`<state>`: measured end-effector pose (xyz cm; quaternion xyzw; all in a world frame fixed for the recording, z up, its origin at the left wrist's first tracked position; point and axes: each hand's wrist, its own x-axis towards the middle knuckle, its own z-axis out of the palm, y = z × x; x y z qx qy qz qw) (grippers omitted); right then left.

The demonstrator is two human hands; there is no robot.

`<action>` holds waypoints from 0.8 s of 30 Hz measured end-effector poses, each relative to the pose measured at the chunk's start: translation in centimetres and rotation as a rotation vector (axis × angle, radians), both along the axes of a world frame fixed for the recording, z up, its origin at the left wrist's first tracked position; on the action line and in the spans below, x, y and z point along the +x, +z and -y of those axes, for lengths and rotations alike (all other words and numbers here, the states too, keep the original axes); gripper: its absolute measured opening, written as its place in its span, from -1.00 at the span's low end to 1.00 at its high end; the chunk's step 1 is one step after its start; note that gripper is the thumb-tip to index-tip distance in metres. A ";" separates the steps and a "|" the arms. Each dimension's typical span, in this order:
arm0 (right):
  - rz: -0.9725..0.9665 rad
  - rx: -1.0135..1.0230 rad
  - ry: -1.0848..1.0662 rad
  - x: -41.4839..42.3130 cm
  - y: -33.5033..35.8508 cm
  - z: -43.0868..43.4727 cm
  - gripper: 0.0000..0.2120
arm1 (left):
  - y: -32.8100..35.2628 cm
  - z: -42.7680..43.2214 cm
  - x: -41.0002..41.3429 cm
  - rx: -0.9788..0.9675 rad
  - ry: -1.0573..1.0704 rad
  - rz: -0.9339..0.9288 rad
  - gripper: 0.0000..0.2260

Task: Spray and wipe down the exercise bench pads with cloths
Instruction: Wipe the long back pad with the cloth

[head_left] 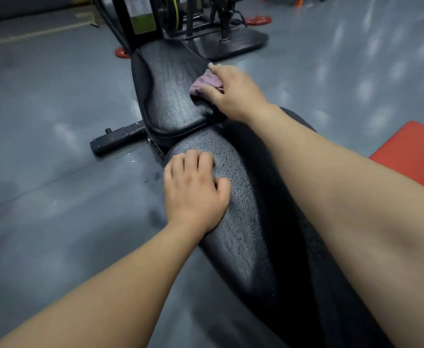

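A black exercise bench runs away from me in two pads. The near pad [243,222] is speckled with spray droplets. My left hand [196,189] rests flat on its far left end, fingers spread. The far pad [168,91] looks cracked and shiny. At its right edge my right hand [233,91] presses a crumpled pink cloth [203,84] onto the pad, fingers lying over the cloth. Most of the cloth is hidden under that hand.
Grey gym floor [55,172] lies on both sides, with water drops [143,177] left of the bench. A black frame bar [118,140] sticks out left. An exercise machine on a black base [233,43] and red weight plates [258,20] stand beyond. A red mat [414,151] is at right.
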<state>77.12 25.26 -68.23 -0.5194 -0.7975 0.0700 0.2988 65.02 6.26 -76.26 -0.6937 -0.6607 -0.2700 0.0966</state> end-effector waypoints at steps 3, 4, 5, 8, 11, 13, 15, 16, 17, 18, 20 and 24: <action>0.122 -0.063 0.159 -0.7 -0.5 0.5 -0.55 | 0.2 0.0 0.0 -0.011 0.004 -0.002 -0.73; 0.132 -0.053 0.158 -0.9 -0.7 0.6 -0.62 | 0.2 0.0 0.0 -0.017 0.006 -0.004 -0.72; 0.125 -0.029 0.135 -0.9 -0.9 0.8 -0.70 | 0.2 0.0 0.0 -0.019 0.004 -0.004 -0.71; 0.042 0.033 0.116 -0.6 -0.6 1.6 -0.77 | 0.2 -0.1 -0.1 -0.009 -0.002 -0.001 -0.70; -0.190 -0.105 0.045 1.7 -0.1 2.3 -0.83 | 0.1 -0.1 -0.2 -0.012 0.002 -0.006 -0.72; -0.357 -0.166 -0.104 4.2 0.0 2.4 -0.91 | 0.0 -0.1 -0.1 -0.006 0.001 -0.003 -0.73; -0.479 -0.198 -0.269 7.2 0.3 2.8 -0.90 | 0.0 -0.1 -0.2 -0.006 -0.001 0.008 -0.74; -0.500 -0.184 -0.332 8.6 0.5 2.9 -0.90 | 0.1 -0.2 -0.2 -0.005 0.001 0.011 -0.74; -0.487 -0.152 -0.368 9.9 0.7 3.1 -0.90 | 0.1 -0.2 -0.2 -0.009 0.001 0.011 -0.75; -0.441 -0.122 -0.381 10.7 0.5 3.7 -0.91 | 0.0 -0.1 -0.2 -0.015 0.001 0.009 -0.76; -0.295 -0.093 -0.357 11.4 -0.2 4.8 -0.88 | 0.0 -0.1 -0.1 -0.016 0.001 0.001 -0.76; 0.200 -0.252 -0.150 10.5 -3.0 6.0 -0.73 | -0.1 -0.2 -0.2 -0.024 0.002 -0.001 -0.76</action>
